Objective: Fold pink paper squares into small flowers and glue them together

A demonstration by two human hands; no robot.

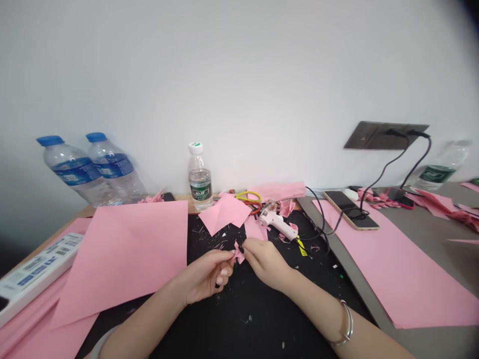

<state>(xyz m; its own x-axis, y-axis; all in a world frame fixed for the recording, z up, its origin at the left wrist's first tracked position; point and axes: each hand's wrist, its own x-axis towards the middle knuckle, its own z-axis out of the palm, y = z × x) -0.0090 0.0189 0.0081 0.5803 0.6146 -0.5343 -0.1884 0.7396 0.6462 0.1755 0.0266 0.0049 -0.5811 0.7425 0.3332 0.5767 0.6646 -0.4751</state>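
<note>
Between my two hands is a small folded piece of pink paper, held over the black mat. My left hand pinches its left side between thumb and fingers. On the other side, my right hand grips the paper's right edge with its fingertips, back of the hand turned up. The exact folds are partly hidden by the fingers. Just beyond lie pink paper squares and a pale pink glue gun with a dark cord.
Large pink sheets and a long white box lie left. Blue-capped bottles lean on the wall; a smaller bottle stands mid-back. Yellow-handled scissors lie behind. At right are a phone, more pink sheets and plugged-in cords.
</note>
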